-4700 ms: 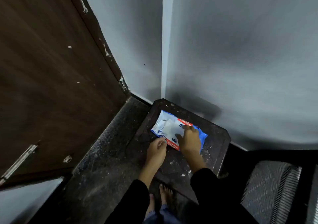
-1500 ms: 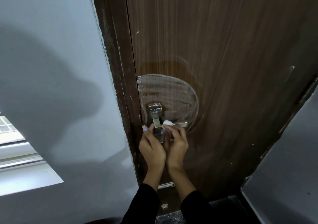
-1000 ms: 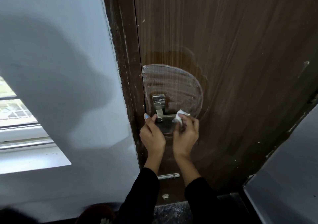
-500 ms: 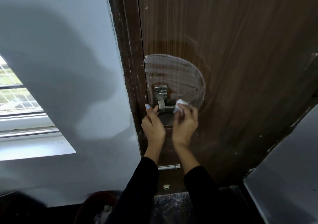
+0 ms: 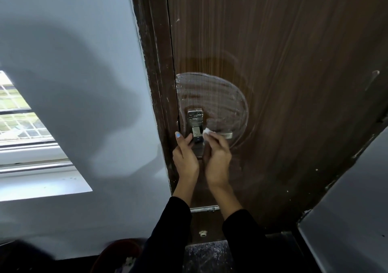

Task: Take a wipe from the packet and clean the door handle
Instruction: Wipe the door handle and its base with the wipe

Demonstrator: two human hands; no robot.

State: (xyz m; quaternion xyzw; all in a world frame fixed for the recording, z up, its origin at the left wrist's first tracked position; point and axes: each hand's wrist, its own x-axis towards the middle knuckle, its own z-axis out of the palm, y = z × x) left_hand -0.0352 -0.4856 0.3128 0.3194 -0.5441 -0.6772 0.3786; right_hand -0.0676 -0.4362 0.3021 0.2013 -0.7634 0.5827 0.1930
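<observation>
The wipe [image 5: 206,131], likely soft, damp and featherlight, sits bunched in the right hand's [image 5: 217,159] pinching fingertips against the door handle [image 5: 212,135] near its pivot, while the left hand [image 5: 184,157], fingers loosely curled, steadies the lock plate just left of the handle.

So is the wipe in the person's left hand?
No, the white wipe is pinched in the right hand against the door handle, while the left hand holds none.
</observation>
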